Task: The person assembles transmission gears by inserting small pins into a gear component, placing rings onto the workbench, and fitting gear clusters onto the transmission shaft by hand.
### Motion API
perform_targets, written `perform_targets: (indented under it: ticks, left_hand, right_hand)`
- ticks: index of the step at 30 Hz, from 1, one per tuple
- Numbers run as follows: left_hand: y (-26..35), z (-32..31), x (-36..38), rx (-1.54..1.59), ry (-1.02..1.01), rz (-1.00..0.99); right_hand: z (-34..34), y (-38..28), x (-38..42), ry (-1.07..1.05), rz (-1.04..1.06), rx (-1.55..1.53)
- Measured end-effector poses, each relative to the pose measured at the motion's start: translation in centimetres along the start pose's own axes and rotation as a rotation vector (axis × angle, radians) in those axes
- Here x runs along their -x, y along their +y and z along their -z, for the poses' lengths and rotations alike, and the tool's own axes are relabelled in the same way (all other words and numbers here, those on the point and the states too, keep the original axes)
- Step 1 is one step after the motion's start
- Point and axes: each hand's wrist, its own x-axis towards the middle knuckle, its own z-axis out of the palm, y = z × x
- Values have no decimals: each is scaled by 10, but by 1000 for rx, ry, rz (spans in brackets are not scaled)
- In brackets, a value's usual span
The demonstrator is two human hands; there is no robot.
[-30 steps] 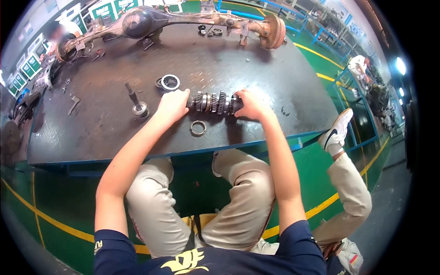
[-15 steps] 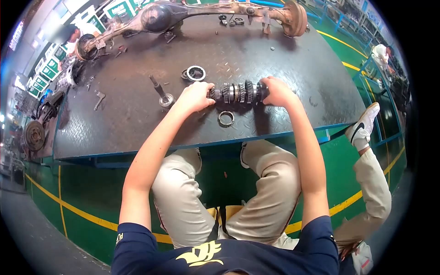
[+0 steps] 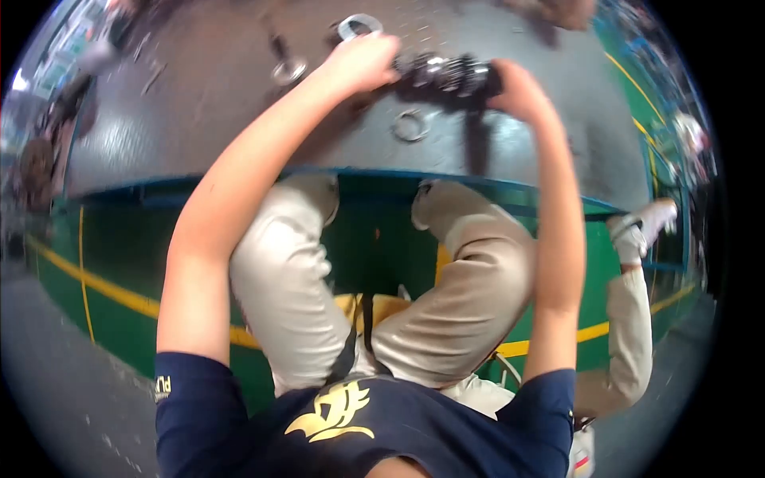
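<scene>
A dark gear shaft (image 3: 446, 75) with several toothed gears lies sideways between my two hands, blurred by motion. My left hand (image 3: 368, 62) is closed round its left end, and my right hand (image 3: 514, 89) grips the right end. Just below the shaft a thin metal ring (image 3: 411, 126) rests on the metal table (image 3: 239, 88). Behind my left hand sits a pale ring (image 3: 360, 27), partly hidden. To the left, a short shaft with a round bearing (image 3: 288, 71) stands on the table.
A small metal bracket (image 3: 154, 78) lies on the left of the table. Part of a large rusty part (image 3: 567, 11) shows at the top right. Another person's leg and shoe (image 3: 645, 231) are beyond the table's right corner.
The view has tilted down, so the table and both hands appear higher in the picture. The gear shaft is still held at both ends, and looks slightly larger.
</scene>
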Motion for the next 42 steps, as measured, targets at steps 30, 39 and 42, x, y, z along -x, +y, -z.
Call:
perform_targets:
  ticks: [30,39,42]
  left_hand:
    - [7,9,9,-8,-53,16]
    - [20,23,18,-34,-180,20]
    - [22,22,19,-66,-189,16]
  right_hand:
    - [34,-53,20,-251,-198,86]
    - [31,-53,28,-277,-177,107]
    - [31,-53,32,-266,-172,109]
